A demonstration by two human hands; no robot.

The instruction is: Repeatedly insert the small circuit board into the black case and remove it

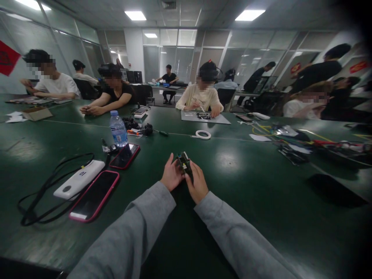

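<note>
A small green circuit board module [184, 162] is held between my two hands, above the dark green table [232, 186]. My left hand [171, 174] supports it from the left, thumb raised, fingers partly behind the module. On the right side, my right hand [198, 182] grips it with fingers wrapped along its edge and thumb near the bottom. Both hands almost meet just below the module. Its fine parts are too small to make out.
To the left lie two phones [94, 195] [124, 156], a white power bank [80, 179] with black cable, and a water bottle [118, 130]. Ahead is a tape roll [203, 134]. Tangled wires [328, 145] spread at right. Several people sit across the table.
</note>
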